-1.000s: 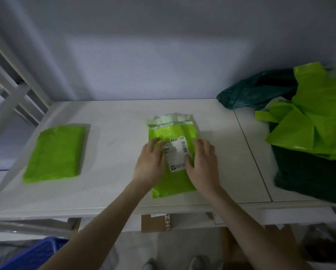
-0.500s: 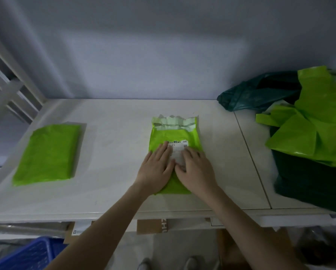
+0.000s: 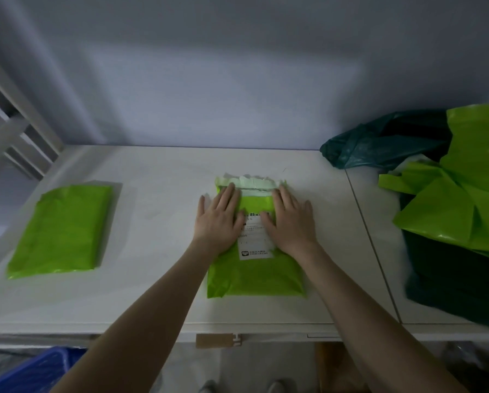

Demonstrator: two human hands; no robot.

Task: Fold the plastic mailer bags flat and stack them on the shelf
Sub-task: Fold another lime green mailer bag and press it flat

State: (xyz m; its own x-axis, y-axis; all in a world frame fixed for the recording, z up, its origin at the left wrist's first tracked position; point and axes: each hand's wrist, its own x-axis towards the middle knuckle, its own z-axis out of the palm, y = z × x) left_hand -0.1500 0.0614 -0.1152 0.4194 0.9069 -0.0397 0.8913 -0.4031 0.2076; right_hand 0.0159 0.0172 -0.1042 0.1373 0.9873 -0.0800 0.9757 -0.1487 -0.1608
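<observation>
— Two hands on it?
— Yes: left hand point(image 3: 219, 219) and right hand point(image 3: 290, 222) lie open, fingers spread flat, pressing the green mailer point(image 3: 256, 275) at frame centre on the white shelf point(image 3: 158, 251).
— Others?
— Folded mailer point(image 3: 62, 231) lies at left.

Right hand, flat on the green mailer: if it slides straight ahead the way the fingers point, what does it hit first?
The right hand would first cross the mailer's torn white flap, then bare shelf, probably.

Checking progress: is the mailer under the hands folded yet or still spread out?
Spread out. The green mailer lies full length, torn flap at the far end, label facing up, both hands flat on it.
</observation>
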